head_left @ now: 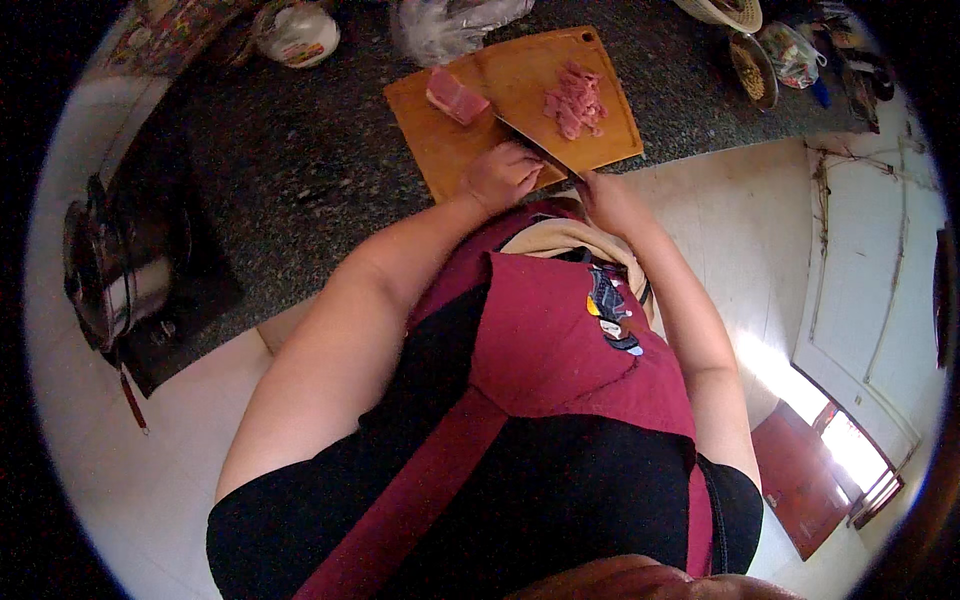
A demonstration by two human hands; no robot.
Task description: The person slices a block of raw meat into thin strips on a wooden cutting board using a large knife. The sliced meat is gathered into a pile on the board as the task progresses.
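A wooden cutting board [517,67] lies on the dark speckled countertop before me. My right hand [609,201] grips a kitchen knife [536,145] at the board's near edge, its blade slanting up and left across the wood. Close beside the blade, my left hand [504,176] rests low over the board with its fingers curled. Whether something small sits under those fingers is hidden. Past the knife tip, on the left part of the board, lies a block of raw meat [456,97]. A heap of cut raw meat [576,101] occupies the right part.
Beyond the board lies a clear plastic bag [442,30], with a white container [304,36] to its left. A lidded metal pot [124,285] stands far left. At upper right are a white basket [739,16], a bowl of small pale pieces [752,71] and a filled plastic bag [791,56].
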